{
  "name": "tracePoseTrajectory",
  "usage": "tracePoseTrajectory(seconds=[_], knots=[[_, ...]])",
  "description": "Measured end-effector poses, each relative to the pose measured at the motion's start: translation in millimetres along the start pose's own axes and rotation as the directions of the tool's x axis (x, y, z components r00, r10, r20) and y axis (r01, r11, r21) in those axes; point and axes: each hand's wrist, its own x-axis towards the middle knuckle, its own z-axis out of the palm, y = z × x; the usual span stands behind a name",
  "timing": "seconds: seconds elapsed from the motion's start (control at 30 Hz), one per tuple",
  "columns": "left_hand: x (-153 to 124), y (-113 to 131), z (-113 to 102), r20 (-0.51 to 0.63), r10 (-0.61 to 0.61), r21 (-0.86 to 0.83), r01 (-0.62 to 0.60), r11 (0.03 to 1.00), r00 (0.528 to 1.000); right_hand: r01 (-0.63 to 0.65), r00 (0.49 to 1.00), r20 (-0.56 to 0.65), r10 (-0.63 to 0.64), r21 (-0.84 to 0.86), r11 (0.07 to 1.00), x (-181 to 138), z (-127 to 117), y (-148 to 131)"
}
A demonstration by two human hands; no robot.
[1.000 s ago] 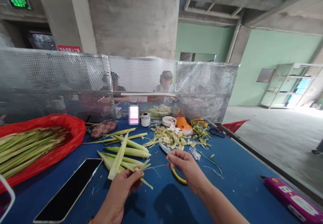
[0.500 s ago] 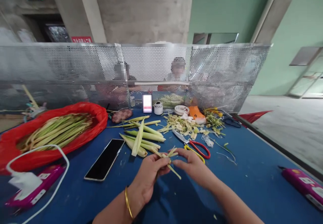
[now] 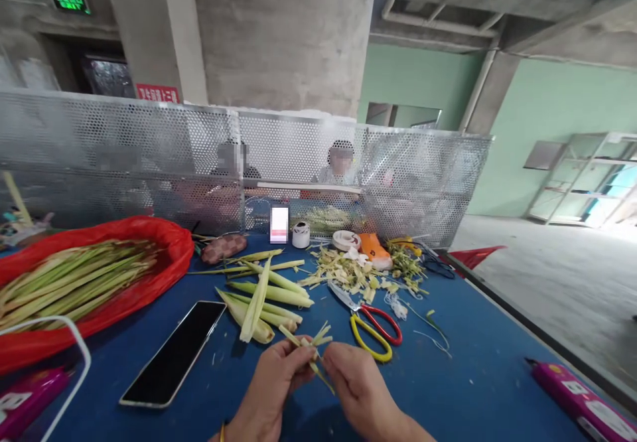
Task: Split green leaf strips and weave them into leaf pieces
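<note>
My left hand (image 3: pixel 271 389) and my right hand (image 3: pixel 358 389) meet low in the middle of the view, both pinched on a small piece of folded pale green leaf strips (image 3: pixel 309 344) held just above the blue table (image 3: pixel 462 375). The strip ends fan out above my fingers. Scissors with one red and one yellow handle (image 3: pixel 371 322) lie on the table just beyond my right hand. A loose heap of long green leaves (image 3: pixel 263 293) lies beyond my left hand.
A dark phone (image 3: pixel 174 352) lies left of my hands. A red bag of leaf strips (image 3: pixel 74 279) fills the left. Leaf trimmings (image 3: pixel 348 273), tape rolls (image 3: pixel 347 239) and an orange object (image 3: pixel 374 251) sit before a perforated metal screen (image 3: pixel 149 156); people sit behind it. A pink case (image 3: pixel 580 402) lies at right.
My hands have drawn closer together and nearer to me on the leaf piece. The camera has tilted, so the table's things sit lower in view.
</note>
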Motion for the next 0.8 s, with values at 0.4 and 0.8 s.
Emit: tracePoseTrajectory(seconds=[0.4,0.8], knots=[[-2,5,-1,0.121,-0.105,-0.074,0.114,0.991,0.987,-0.303,0.945,-0.038,0.324,0.266,0.915,-4,-5,12],[-16,-11,5,0.211,-0.325,-0.234,0.371,0.899,0.922,-0.387,0.875,0.069,0.479,0.693,0.608,-7,-8,-7]])
